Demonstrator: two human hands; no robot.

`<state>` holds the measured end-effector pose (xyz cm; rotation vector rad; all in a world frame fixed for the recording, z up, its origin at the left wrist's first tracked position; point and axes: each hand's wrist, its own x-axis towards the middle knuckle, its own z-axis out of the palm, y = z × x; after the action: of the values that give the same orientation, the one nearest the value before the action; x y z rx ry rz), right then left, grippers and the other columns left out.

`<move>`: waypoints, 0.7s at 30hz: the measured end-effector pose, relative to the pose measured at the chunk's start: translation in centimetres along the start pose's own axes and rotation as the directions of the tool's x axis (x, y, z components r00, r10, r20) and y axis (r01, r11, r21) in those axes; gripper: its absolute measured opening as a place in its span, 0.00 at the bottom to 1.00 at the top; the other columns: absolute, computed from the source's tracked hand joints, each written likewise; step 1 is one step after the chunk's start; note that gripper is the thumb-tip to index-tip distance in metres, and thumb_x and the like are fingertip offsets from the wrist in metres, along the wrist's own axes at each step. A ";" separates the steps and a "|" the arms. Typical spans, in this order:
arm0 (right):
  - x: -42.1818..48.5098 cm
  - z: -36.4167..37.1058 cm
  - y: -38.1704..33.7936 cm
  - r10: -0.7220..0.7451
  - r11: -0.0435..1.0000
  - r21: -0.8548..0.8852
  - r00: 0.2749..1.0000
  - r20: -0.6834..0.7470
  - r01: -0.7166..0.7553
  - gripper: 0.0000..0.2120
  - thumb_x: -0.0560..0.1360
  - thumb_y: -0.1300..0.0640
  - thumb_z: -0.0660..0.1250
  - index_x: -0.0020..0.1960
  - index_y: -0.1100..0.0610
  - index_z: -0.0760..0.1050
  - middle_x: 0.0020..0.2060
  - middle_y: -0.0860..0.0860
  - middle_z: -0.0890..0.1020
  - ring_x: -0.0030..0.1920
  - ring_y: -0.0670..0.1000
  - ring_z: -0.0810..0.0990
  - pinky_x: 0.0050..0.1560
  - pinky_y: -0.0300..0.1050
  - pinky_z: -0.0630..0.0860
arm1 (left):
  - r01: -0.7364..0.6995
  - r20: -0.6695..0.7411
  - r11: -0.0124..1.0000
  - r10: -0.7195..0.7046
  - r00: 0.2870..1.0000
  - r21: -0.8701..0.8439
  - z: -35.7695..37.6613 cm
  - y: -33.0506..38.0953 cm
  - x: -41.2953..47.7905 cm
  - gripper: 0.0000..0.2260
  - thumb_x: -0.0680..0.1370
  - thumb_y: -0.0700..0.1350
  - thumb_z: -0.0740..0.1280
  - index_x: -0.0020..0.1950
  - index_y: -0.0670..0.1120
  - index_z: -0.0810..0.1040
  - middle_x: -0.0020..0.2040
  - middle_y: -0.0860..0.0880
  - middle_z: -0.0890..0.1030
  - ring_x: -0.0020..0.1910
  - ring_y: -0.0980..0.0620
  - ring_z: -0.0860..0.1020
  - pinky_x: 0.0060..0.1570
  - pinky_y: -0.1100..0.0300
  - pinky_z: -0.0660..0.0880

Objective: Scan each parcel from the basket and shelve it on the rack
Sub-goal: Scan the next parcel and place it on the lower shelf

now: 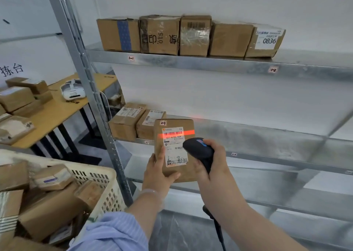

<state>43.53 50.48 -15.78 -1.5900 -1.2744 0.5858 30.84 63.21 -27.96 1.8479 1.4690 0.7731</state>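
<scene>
Cardboard parcel (174, 149) at frame centre, left hand (158, 171) clamped on it; right hand (212, 156) grips scanner (200, 151), red beam across label. Rack (210, 63) holds seven; basket (99, 176), lower left, still full.

Parcel (172, 147) lower right corner hidden behind scanner (200, 151) and right hand (214, 161). Small print on parcel label too fine to read. Scanner cable (217, 229) runs off bottom edge. Basket (99, 176) cut by left and bottom edges; lower boxes buried under others. Rack (210, 62) shelves run off right edge. Worktop (63, 113) boxes cropped at left edge. Wall lettering cut at left.
</scene>
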 end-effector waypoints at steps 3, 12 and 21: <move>-0.2 -0.9 0.4 0.014 1.000 -0.006 1.000 -0.010 -0.014 0.24 0.81 0.50 0.62 0.55 0.21 0.57 0.53 0.39 0.77 0.44 0.40 0.78 0.37 0.30 0.68 | 0.007 0.013 1.000 -0.007 1.000 -0.005 0.8 0.6 -0.2 0.47 0.73 0.47 0.76 0.80 0.62 0.47 0.74 0.49 0.61 0.73 0.48 0.63 0.73 0.48 0.65; 0.2 -2.0 1.5 0.012 1.000 0.012 1.000 -0.024 -0.011 0.24 0.81 0.50 0.62 0.55 0.20 0.56 0.54 0.34 0.75 0.47 0.37 0.77 0.38 0.29 0.70 | 0.023 0.039 1.000 -0.024 0.999 0.015 2.0 1.2 0.5 0.47 0.73 0.49 0.76 0.79 0.64 0.45 0.76 0.49 0.59 0.74 0.47 0.63 0.73 0.46 0.65; 2.5 -0.8 2.8 0.029 0.999 0.024 0.999 -0.025 -0.029 0.24 0.81 0.51 0.63 0.56 0.21 0.57 0.56 0.37 0.76 0.47 0.41 0.78 0.38 0.27 0.69 | 0.095 0.095 0.995 -0.096 0.991 0.006 2.1 0.8 3.7 0.46 0.74 0.52 0.75 0.80 0.61 0.46 0.75 0.48 0.62 0.73 0.47 0.65 0.73 0.49 0.64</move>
<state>46.30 52.61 -17.49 -1.5935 -1.2231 0.5949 33.69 66.41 -28.46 1.7768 1.4856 0.6290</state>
